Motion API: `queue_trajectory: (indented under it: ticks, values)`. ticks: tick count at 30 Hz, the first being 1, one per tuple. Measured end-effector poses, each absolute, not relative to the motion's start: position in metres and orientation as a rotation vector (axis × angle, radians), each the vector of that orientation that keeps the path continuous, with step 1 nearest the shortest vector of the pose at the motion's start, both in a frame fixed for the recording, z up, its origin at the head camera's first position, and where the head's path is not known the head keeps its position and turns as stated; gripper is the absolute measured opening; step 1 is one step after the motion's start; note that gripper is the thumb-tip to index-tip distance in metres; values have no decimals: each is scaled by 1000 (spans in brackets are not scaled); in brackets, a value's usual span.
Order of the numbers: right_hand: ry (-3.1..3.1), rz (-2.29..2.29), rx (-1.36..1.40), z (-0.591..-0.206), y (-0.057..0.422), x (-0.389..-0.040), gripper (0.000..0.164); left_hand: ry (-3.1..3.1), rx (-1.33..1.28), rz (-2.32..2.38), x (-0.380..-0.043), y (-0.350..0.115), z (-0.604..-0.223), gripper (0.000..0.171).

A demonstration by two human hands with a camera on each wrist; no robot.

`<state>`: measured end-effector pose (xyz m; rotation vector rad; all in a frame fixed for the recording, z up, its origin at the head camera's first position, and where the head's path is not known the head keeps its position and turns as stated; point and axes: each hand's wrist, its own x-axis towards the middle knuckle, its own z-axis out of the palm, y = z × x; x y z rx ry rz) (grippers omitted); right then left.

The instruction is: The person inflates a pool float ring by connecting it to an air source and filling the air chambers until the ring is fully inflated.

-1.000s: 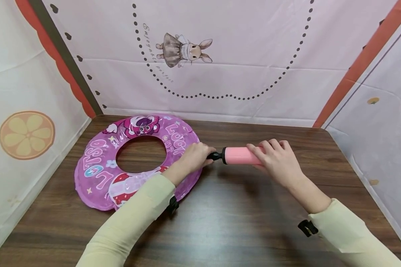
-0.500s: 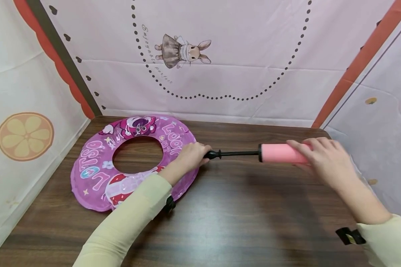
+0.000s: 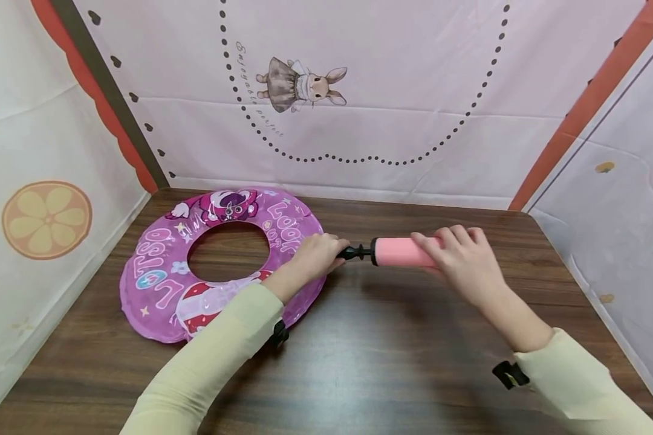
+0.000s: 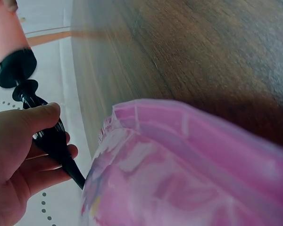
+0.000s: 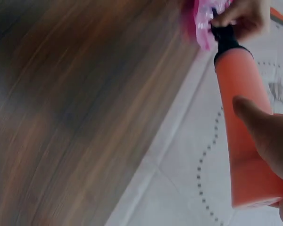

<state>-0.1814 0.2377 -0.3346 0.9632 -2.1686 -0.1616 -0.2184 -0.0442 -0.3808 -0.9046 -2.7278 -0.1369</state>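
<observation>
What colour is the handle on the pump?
The slim, tapered handle on the pink, tube-shaped pump is black; it shows best in the left wrist view.

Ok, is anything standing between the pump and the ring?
Nothing visible. The right hand grips the pump, the left hand its black handle, whose tip reaches the ring in the left wrist view; whether it is plugged in is hidden.
</observation>
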Motion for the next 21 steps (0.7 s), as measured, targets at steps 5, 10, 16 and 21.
queue_trajectory:
  ticks: [5, 10, 16, 21]
  values:
    - [-2152, -171, 962, -341, 221, -185, 55, -2721, -907, -171, -218, -43, -381, 16]
    - [-2207, -172, 970, -342, 225, -185, 63, -2757, -906, -190, -219, -44, -380, 19]
    - [-2276, -153, 983, -334, 252, -181, 66, -2781, -906, -178, -220, -46, -379, 18]
    - [-2307, -152, 944, -319, 282, -173, 69, -2750, -913, -204, -222, -47, -380, 18]
